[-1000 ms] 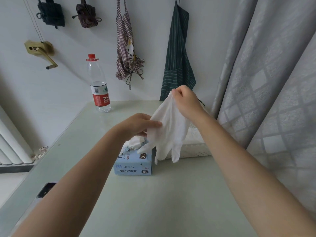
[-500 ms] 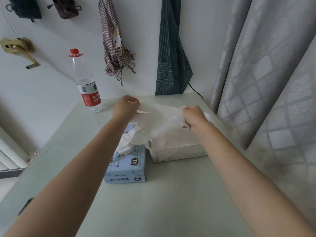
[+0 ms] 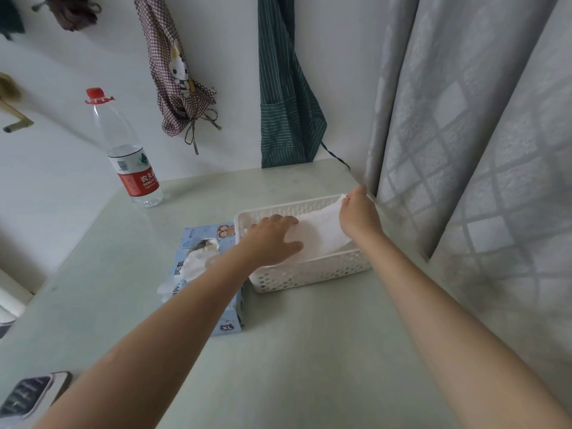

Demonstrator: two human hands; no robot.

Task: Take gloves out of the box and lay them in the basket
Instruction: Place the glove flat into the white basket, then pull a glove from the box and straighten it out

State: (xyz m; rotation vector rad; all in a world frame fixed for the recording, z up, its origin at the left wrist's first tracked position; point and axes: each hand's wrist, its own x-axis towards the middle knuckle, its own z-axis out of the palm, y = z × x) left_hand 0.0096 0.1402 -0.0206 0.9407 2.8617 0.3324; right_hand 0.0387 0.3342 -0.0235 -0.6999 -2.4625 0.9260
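A white glove point(image 3: 322, 232) lies stretched across the inside of the white perforated basket point(image 3: 309, 274) at the table's right side. My left hand point(image 3: 272, 239) presses flat on the glove's left part with straight fingers. At the basket's far right corner, my right hand point(image 3: 359, 215) pinches the glove's other end. The light blue glove box point(image 3: 213, 243) lies just left of the basket, with more white gloves point(image 3: 195, 261) bulging out of its top opening. My left forearm covers part of the box.
A clear water bottle point(image 3: 130, 159) with a red cap stands at the table's far left. Aprons hang on the wall behind. A grey curtain point(image 3: 464, 150) falls along the table's right edge. A phone point(image 3: 31, 394) lies at the near left corner.
Both hands carried the glove from above the box down and right into the basket and spread it flat. The view has tilted down and moved closer.
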